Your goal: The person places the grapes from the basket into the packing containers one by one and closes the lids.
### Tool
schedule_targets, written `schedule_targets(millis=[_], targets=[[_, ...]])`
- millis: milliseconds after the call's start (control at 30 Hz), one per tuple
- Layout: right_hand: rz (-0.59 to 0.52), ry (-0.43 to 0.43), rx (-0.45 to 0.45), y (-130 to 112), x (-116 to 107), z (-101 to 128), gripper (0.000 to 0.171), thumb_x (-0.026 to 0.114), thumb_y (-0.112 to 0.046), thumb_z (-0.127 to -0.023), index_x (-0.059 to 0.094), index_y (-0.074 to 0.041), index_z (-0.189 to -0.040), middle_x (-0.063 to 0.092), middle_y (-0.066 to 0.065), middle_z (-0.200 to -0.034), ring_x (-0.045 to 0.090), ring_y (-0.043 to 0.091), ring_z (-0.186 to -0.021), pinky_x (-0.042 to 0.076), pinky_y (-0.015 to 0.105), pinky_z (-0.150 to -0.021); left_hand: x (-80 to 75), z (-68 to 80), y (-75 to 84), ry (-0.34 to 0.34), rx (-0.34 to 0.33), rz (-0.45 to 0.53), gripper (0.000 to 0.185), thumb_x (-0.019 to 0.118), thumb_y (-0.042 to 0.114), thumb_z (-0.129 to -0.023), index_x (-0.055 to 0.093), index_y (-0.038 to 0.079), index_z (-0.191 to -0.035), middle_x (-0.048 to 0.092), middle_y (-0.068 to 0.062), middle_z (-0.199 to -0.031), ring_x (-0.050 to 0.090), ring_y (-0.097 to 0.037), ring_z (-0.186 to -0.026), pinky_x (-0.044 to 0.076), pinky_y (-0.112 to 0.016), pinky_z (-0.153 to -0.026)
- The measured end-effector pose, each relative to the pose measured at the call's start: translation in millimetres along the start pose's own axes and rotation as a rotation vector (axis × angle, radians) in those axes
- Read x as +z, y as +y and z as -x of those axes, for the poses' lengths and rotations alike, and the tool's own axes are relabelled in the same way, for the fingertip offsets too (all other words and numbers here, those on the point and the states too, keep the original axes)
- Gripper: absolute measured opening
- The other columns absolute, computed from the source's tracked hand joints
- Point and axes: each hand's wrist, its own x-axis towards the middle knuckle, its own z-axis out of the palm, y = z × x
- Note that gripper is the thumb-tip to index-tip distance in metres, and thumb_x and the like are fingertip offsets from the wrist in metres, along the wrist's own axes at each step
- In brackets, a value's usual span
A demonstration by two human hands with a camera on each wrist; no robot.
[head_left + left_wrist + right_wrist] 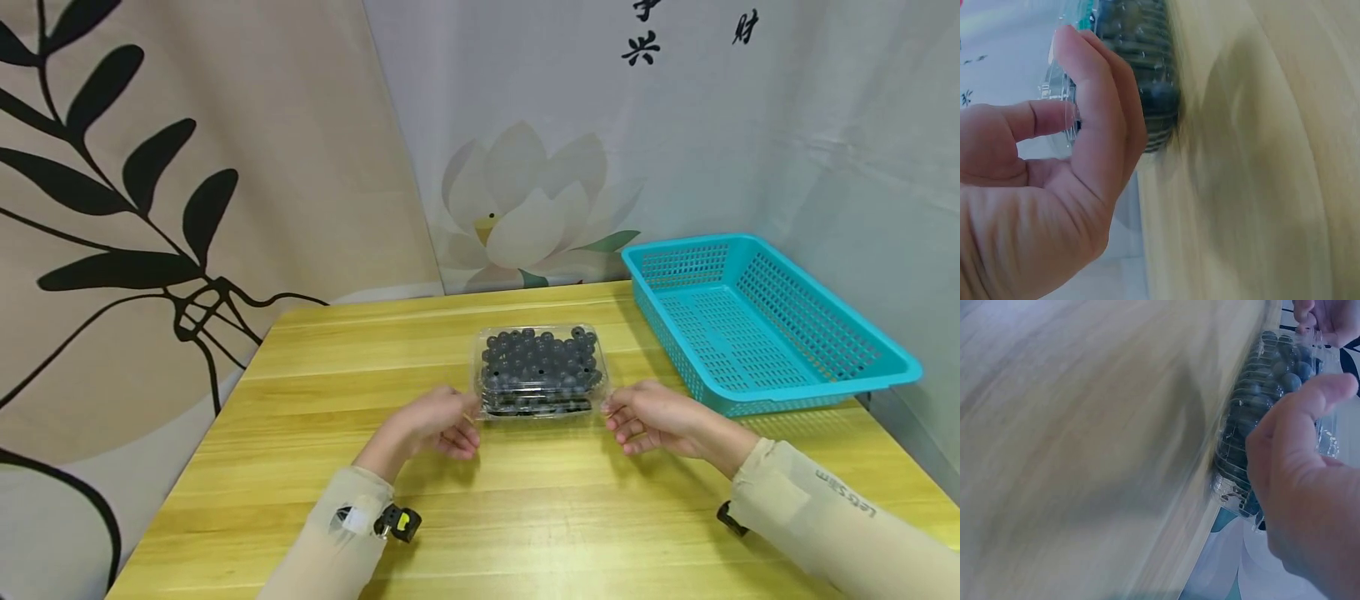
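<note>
A clear plastic clamshell box of blueberries [540,371] lies shut on the yellow wooden table [525,517], in the middle. My left hand [442,425] is at its front left corner; in the left wrist view the thumb and forefinger of this hand [1072,144] pinch the clear rim of the box [1141,69]. My right hand [645,417] is at the front right corner with its fingertips on the rim. In the right wrist view its thumb [1304,406] lies against the lid of the box [1260,406]. The right hand's other fingers are hidden.
An empty turquoise mesh basket [817,398] stands at the table's back right, close to the box. Printed curtains hang behind the table. The table's left edge runs diagonally past my left forearm.
</note>
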Motion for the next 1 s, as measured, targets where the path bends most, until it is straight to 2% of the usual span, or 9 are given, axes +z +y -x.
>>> schedule_targets(millis=[133, 333, 467, 667, 733, 800, 900, 1000], targets=[[-0.002, -0.005, 0.006, 0, 0, 0, 0.03, 0.042, -0.019, -0.11, 0.055, 0.005, -0.124, 0.065, 0.005, -0.095, 0.06, 0.013, -0.074, 0.058, 0.026, -0.066, -1.2, -0.5, -4.1, -0.065, -0.021, 0.066, 0.041, 0.046, 0.026, -0.11, 0.058, -0.009, -0.129, 0.069, -0.006, -0.08, 0.067, -0.014, -0.065, 0.063, -0.027, -0.066], [-0.002, -0.014, 0.014, 0, -1, 1, 0.031, 0.04, -0.021, -0.113, 0.056, 0.004, -0.121, 0.064, 0.005, -0.095, 0.058, 0.012, -0.073, 0.056, 0.025, -0.065, -5.2, -3.6, -10.8, -0.125, -0.011, 0.204, 0.035, 0.053, 0.018, -0.109, 0.058, -0.011, -0.128, 0.07, -0.005, -0.084, 0.067, -0.011, -0.069, 0.062, -0.023, -0.069], [-0.005, -0.012, 0.016, 0, -2, 0, 0.03, 0.04, -0.021, -0.113, 0.058, 0.003, -0.12, 0.064, 0.003, -0.094, 0.058, 0.011, -0.072, 0.054, 0.024, -0.065, -5.3, -5.2, -12.0, -0.114, 0.007, 0.226, 0.032, 0.056, 0.014, -0.106, 0.06, -0.012, -0.125, 0.071, -0.005, -0.085, 0.067, -0.011, -0.07, 0.061, -0.022, -0.07], [0.031, -0.003, 0.002, 0, -5, 1, 0.024, 0.044, -0.019, -0.112, 0.055, 0.0, -0.119, 0.056, -0.001, -0.088, 0.046, 0.008, -0.067, 0.045, 0.022, -0.06, -4.7, -5.7, -11.8, -0.068, 0.02, 0.166, 0.033, 0.056, 0.017, -0.107, 0.063, -0.011, -0.123, 0.068, -0.002, -0.082, 0.06, -0.009, -0.066, 0.056, -0.02, -0.064], [0.047, 0.019, 0.003, 0, -5, 1, 0.023, 0.047, -0.02, -0.112, 0.056, 0.0, -0.119, 0.055, -0.001, -0.088, 0.045, 0.009, -0.067, 0.046, 0.022, -0.06, -5.0, -5.3, -11.5, -0.055, 0.016, 0.152, 0.034, 0.056, 0.019, -0.107, 0.063, -0.01, -0.124, 0.068, -0.004, -0.085, 0.06, -0.009, -0.067, 0.055, -0.019, -0.064], [0.066, 0.039, -0.004, 0, -6, 2, 0.026, 0.049, -0.02, -0.112, 0.057, 0.003, -0.12, 0.056, 0.001, -0.09, 0.049, 0.01, -0.071, 0.05, 0.024, -0.065, -5.5, -5.2, -11.9, -0.044, 0.015, 0.143, 0.035, 0.056, 0.02, -0.108, 0.064, -0.009, -0.125, 0.072, -0.008, -0.093, 0.065, -0.012, -0.072, 0.057, -0.021, -0.066], [0.088, 0.069, -0.015, 1, -6, 3, 0.033, 0.052, -0.019, -0.11, 0.06, 0.008, -0.126, 0.063, 0.005, -0.099, 0.06, 0.014, -0.083, 0.06, 0.031, -0.078, -6.0, -5.2, -12.5, -0.034, 0.016, 0.14, 0.034, 0.057, 0.019, -0.108, 0.065, -0.008, -0.126, 0.076, -0.019, -0.109, 0.073, -0.017, -0.082, 0.062, -0.025, -0.073], [0.088, 0.074, -0.027, 1, -7, 3, 0.038, 0.053, -0.017, -0.109, 0.059, 0.012, -0.133, 0.066, 0.01, -0.111, 0.065, 0.018, -0.094, 0.063, 0.038, -0.09, -6.0, -5.7, -13.0, -0.037, 0.023, 0.14, 0.032, 0.057, 0.018, -0.108, 0.065, -0.007, -0.126, 0.076, -0.024, -0.12, 0.078, -0.022, -0.09, 0.065, -0.03, -0.082]])
